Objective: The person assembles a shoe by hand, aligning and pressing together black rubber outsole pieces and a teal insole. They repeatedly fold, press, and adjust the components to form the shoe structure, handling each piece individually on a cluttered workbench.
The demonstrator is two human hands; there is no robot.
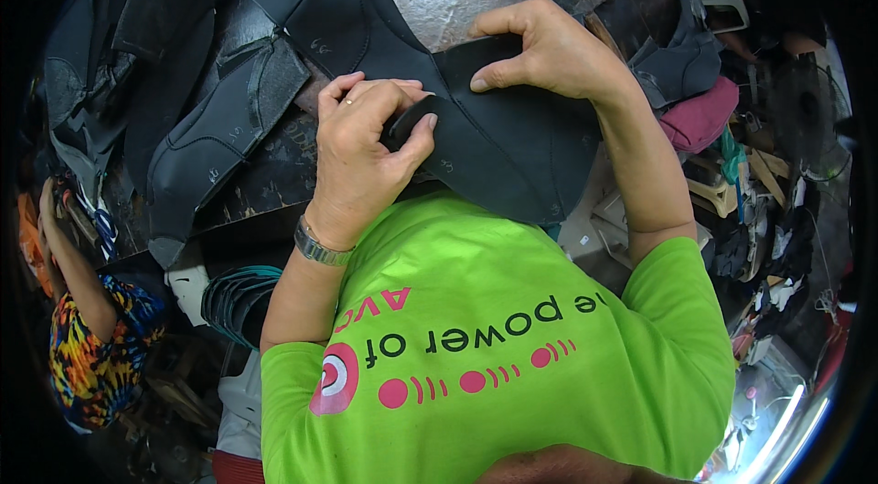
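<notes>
A black leather upper piece with stitched seams lies across the near table edge, close against my green shirt. My left hand, with a metal watch on its wrist, is closed on the raised, curled left edge of this piece; the thumb presses near a small dark fold. Over the far right part arches my right hand. Its thumb rests on the leather and its index finger is apart from the thumb, by the far edge; the other fingers are mostly hidden. A second stitched black upper stretches away from the seam.
More black leather uppers overlap on the dark worktable to the left. At the far left is another person's arm and patterned sleeve. A pink bundle and stools stand to the right. Dark curved strips hang below the table.
</notes>
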